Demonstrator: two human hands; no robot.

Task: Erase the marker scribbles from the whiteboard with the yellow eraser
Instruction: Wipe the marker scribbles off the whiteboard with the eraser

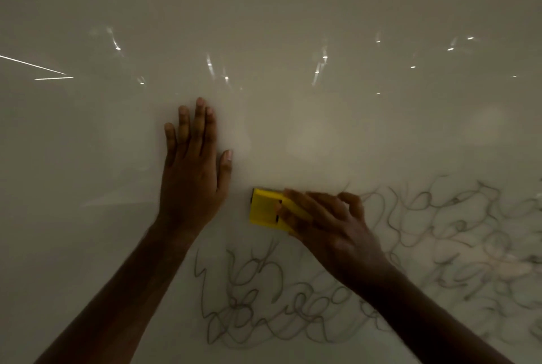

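The glossy whiteboard [293,11] fills the whole view. My right hand [328,223] presses the yellow eraser [265,209] flat on the board, fingers over its right half. Dark marker scribbles [264,302] loop below the eraser, and more scribbles [457,234] spread to the right of my hand. The board above the eraser shows no marks. My left hand [193,164] lies flat on the board to the left of the eraser, fingers stretched upward, holding nothing.
Small bright light reflections [319,64] dot the upper board, and two thin bright lines [44,70] cross its left edge. The board left of my left arm carries no marks.
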